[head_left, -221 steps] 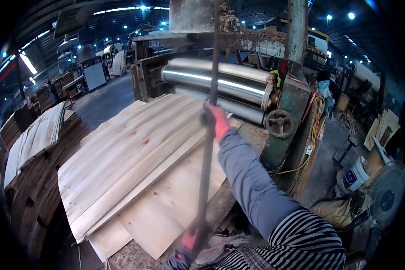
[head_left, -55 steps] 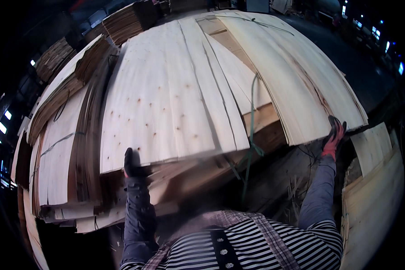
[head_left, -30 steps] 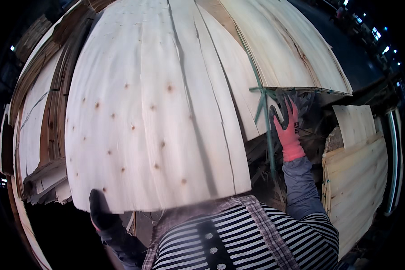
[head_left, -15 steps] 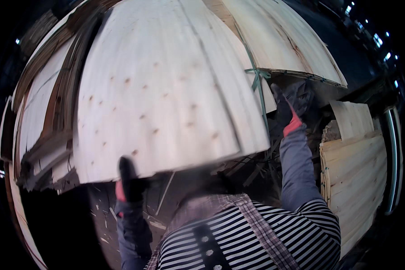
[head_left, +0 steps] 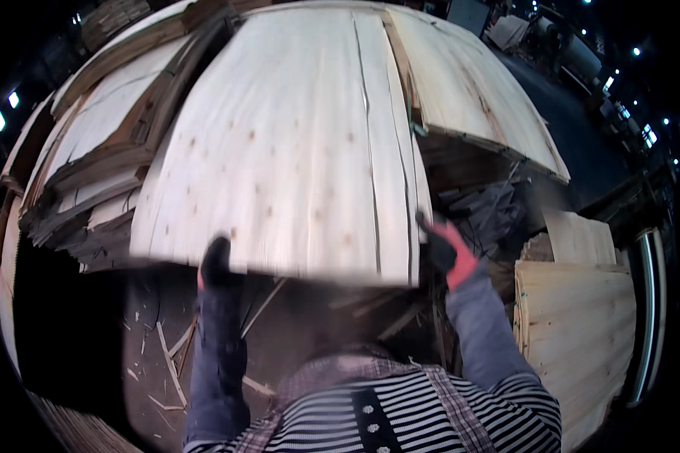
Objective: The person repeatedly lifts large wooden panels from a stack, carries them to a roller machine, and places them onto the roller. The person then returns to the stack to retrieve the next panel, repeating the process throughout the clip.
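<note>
A large pale wood veneer sheet (head_left: 295, 174) with small brown knots and a long dark split near its right side spreads out in front of me. My left hand (head_left: 217, 264), in a black and red glove, grips its near edge at the left, thumb on top and fingers hidden beneath. At the sheet's right edge is my right hand (head_left: 447, 249), gloved alike, its thumb lying against the edge. The other fingers of that hand are mostly hidden and blurred, but it appears to hold the edge.
Stacked veneer (head_left: 483, 98) stands at the far right, and ragged-edged veneer stacks (head_left: 106, 143) at the left. Another veneer pile (head_left: 574, 317) sits beside my right arm. Dark scraps (head_left: 480, 211) fill the gap at right. Wood strips (head_left: 172, 362) litter the floor.
My right hand has moved left and down from the gap to the sheet's right edge. The sheet's near right corner has shifted left, while my left hand keeps its grip.
</note>
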A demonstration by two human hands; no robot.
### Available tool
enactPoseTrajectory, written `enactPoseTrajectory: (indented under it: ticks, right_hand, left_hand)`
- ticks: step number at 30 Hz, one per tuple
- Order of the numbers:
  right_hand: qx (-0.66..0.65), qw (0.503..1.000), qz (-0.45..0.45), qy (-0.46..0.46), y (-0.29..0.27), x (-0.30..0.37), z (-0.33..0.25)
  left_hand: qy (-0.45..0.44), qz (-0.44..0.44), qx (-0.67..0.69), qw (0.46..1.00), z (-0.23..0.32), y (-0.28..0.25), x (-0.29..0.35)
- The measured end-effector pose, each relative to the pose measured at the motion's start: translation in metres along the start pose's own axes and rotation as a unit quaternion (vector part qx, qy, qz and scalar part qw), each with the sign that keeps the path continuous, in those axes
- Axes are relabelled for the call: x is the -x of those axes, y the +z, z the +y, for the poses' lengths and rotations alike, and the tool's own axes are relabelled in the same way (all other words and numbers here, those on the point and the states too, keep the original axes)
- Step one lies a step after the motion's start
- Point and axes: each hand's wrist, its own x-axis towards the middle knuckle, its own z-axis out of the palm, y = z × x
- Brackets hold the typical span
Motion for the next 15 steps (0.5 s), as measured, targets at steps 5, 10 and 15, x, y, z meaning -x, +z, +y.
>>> enactPoseTrajectory:
  ticks: [5, 10, 15]
  right_hand:
    - [0.117, 0.987, -0.069, 0.083, -0.052, 0.046, -0.004]
    - [-0.300, 0.880, -0.310, 0.200, -0.046, -0.012, 0.001]
    - [0.089, 0.992, -0.040, 0.075, 0.012, 0.005, -0.017]
  left_hand:
    - [0.089, -0.022, -0.009, 0.996, -0.044, -0.036, 0.135]
    - [0.129, 0.079, -0.012, 0.988, -0.074, -0.054, 0.122]
    - [0.167, 0.075, 0.002, 0.983, -0.063, -0.051, 0.081]
